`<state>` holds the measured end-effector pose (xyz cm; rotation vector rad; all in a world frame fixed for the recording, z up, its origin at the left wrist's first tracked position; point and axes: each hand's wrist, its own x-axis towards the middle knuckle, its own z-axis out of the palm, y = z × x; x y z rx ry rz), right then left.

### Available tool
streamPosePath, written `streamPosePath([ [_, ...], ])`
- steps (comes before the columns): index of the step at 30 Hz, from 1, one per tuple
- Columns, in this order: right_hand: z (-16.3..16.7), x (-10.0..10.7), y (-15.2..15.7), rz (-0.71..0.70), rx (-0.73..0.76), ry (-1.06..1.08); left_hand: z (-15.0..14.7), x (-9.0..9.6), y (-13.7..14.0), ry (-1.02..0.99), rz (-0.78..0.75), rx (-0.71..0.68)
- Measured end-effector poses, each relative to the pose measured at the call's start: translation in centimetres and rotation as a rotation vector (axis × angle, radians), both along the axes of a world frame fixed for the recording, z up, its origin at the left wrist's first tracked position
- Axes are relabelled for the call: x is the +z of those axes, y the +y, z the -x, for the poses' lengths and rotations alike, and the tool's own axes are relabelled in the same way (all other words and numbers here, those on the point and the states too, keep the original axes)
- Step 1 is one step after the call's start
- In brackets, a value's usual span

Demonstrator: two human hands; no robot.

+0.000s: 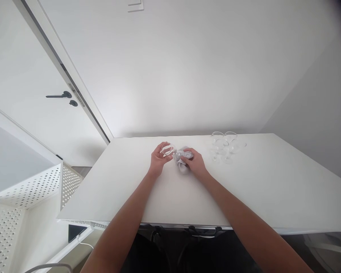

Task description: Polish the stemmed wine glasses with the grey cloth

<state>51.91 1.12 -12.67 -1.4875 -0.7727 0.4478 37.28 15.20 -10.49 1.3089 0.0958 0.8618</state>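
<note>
My left hand [159, 156] is wrapped round the bowl of a clear stemmed glass [167, 149], which lies tilted sideways above the white table with its rim to the left. My right hand [193, 159] grips a pale grey cloth [183, 167], bunched around the stem end of that glass. The cloth hides the foot of the glass, and a loose fold hangs down towards the tabletop. Both hands are close together over the middle of the table.
Several clear stemmed glasses [222, 146] stand grouped at the back right of the white table [116, 189]. A wall runs behind the table. A door with a black handle [58, 95] is at the left, above a white perforated panel [34, 185].
</note>
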Motion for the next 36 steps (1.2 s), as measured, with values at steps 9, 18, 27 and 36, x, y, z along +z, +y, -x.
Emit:
streamPosePath([
  [9,-0.09,0.26,-0.06,-0.026,-0.038,-0.04,-0.01,0.39,-0.47,0.021,0.001,-0.013],
  [18,-0.12,-0.17,0.11,-0.037,-0.044,-0.037,-0.09,0.26,-0.58,0.03,-0.011,-0.054],
  [27,-0.29,0.08,-0.08,0.069,-0.118,0.012,-0.09,0.26,-0.48,0.041,-0.019,-0.032],
  [36,-0.12,0.14,0.06,0.088,-0.027,-0.028,-0.09,0.17,-0.36,0.038,-0.03,-0.031],
])
